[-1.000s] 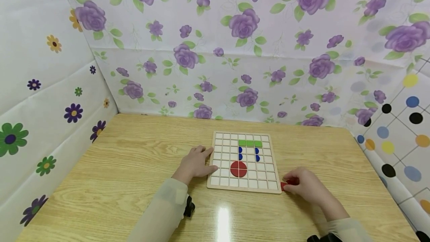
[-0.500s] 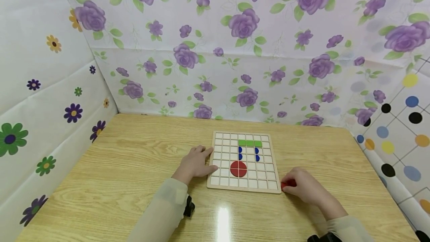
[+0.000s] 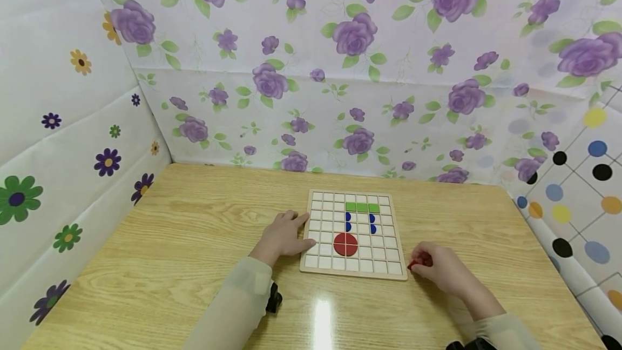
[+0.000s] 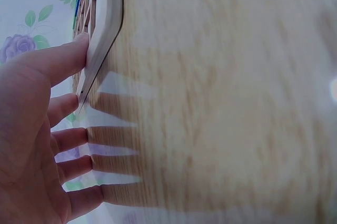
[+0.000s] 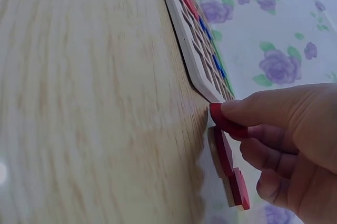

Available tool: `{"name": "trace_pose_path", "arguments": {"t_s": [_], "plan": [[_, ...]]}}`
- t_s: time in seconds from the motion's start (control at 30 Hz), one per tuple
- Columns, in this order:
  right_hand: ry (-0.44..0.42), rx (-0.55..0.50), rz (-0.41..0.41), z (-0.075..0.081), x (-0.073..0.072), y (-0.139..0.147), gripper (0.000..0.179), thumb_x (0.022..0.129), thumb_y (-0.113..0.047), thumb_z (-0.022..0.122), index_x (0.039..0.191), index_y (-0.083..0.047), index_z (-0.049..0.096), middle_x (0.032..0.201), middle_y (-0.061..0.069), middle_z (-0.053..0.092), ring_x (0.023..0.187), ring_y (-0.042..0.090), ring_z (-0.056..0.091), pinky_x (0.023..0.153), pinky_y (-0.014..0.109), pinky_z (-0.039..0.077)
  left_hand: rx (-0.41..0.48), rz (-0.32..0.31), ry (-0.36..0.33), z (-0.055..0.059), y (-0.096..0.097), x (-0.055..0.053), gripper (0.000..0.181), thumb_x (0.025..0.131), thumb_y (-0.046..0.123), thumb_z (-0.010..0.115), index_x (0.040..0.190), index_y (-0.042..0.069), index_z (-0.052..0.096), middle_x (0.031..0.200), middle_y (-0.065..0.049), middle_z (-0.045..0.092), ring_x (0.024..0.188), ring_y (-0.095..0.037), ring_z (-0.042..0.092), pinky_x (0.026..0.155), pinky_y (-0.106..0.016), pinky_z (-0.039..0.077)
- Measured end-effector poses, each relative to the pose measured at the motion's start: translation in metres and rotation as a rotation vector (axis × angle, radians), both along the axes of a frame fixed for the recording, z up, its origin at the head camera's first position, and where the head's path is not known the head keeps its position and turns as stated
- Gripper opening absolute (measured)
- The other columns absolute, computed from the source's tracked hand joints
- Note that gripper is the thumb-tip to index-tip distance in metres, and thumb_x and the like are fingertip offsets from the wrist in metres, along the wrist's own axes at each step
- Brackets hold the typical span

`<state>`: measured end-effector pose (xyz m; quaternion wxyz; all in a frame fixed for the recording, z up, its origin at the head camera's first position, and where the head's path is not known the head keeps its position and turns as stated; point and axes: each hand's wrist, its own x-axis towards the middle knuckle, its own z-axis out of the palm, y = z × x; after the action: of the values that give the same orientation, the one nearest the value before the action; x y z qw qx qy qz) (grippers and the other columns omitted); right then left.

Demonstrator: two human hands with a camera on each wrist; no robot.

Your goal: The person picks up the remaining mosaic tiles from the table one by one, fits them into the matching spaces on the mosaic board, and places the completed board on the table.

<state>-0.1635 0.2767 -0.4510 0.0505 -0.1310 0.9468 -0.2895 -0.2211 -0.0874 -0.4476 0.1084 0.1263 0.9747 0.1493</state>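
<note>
A square wooden grid board (image 3: 366,265) lies on the table, with green squares (image 3: 362,207), blue half-round pieces (image 3: 373,228) and a red circle of quarter pieces (image 3: 345,244) in its cells. My left hand (image 3: 282,237) touches the board's left edge, thumb on the frame and fingers spread. Off the board's near right corner, my right hand (image 3: 439,269) pinches a red piece (image 5: 226,123) between thumb and index finger. Two more red pieces (image 5: 223,150) lie close below it in the right wrist view; the hand mostly hides them in the head view.
The wood-grain table (image 3: 194,220) extends around the board on all sides. A flowered cloth (image 3: 311,123) hangs along its back edge, with patterned cloths at left and right. Black wrist straps (image 3: 274,298) sit below both hands.
My right fingers have closed on a red piece and tilted it, drawing it slightly away from the board's corner. My left hand and the board have stayed in place.
</note>
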Motion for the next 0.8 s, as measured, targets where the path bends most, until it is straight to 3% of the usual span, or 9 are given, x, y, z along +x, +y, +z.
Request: {"name": "trace_pose_path", "arguments": {"t_s": [0.13,0.8], "plan": [[0.010,-0.013,-0.007,0.001,0.000,0.002,0.015,0.084,-0.013,0.071,0.098,-0.010,0.069,0.080,-0.005,0.061,0.071,0.003,0.051,0.061,0.021,0.044,0.000,0.000,-0.001,0.000,0.001,-0.001,0.073,0.086,0.056,0.058,0.149,0.028,0.032,0.149,-0.012,0.036,0.135,-0.034,0.034,0.094,-0.053,0.046],[0.001,-0.128,-0.151,-0.010,-0.003,-0.012,0.008,0.083,-0.011,0.071,0.090,-0.010,0.067,0.081,0.000,0.065,0.071,0.009,0.055,0.060,0.020,0.046,0.003,0.008,-0.004,-0.002,-0.002,0.000,0.073,0.087,0.056,0.058,0.149,0.027,0.032,0.150,-0.012,0.035,0.136,-0.034,0.033,0.093,-0.052,0.046]]}}
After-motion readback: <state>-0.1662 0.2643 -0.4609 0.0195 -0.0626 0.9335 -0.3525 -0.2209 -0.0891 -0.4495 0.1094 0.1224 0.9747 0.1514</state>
